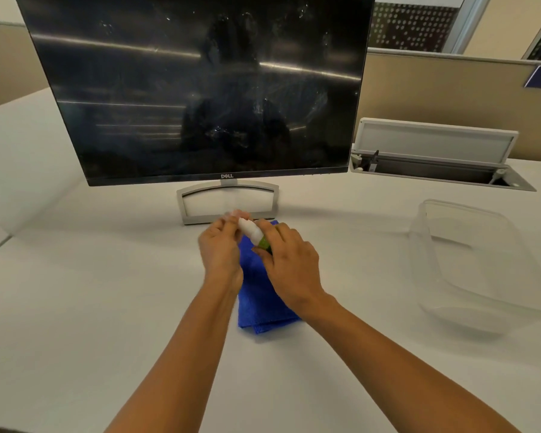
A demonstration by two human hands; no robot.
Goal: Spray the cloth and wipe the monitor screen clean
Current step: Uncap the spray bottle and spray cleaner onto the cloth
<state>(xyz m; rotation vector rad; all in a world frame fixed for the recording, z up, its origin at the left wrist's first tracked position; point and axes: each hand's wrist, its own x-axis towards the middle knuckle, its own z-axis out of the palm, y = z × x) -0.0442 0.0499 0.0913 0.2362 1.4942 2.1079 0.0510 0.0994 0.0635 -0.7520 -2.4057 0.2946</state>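
A black monitor [200, 89] with a smudged, streaked screen stands on a silver stand [227, 198] at the back of the white desk. A folded blue cloth [261, 304] lies flat on the desk in front of the stand. Above the cloth's far end both hands meet on a small spray bottle [253, 233] with a white top and a green body. My right hand [289, 264] grips the green body. My left hand [222, 248] pinches the white top end with its fingertips. Most of the bottle is hidden by my fingers.
A clear plastic tub [481, 264] sits on the desk [91, 292] at the right. Behind it a white cable hatch [434, 151] stands open in the desk surface. A beige partition [434, 89] runs along the back.
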